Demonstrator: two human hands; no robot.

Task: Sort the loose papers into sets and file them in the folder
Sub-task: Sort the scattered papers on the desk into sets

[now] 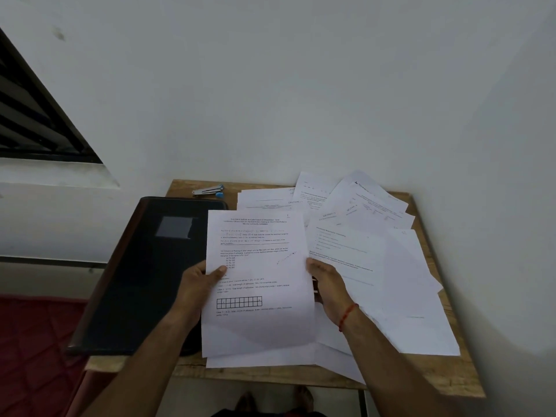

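Note:
A printed sheet (257,278) with text and a small grid is held up over the wooden table (433,374). My left hand (197,284) pinches its left edge, thumb on the front. My right hand (326,284) grips its right edge; a red thread is round that wrist. A closed black folder (144,272) with a grey label lies to the left, overhanging the table's left edge. Several loose papers (376,251) lie fanned and overlapping across the right half of the table, and more sheets lie under the held one.
A small stapler (209,191) with a blue tip lies at the table's back left, near the wall. The table stands in a corner with white walls behind and at the right. A red mat (33,341) covers the floor at the left. Feet show below the front edge.

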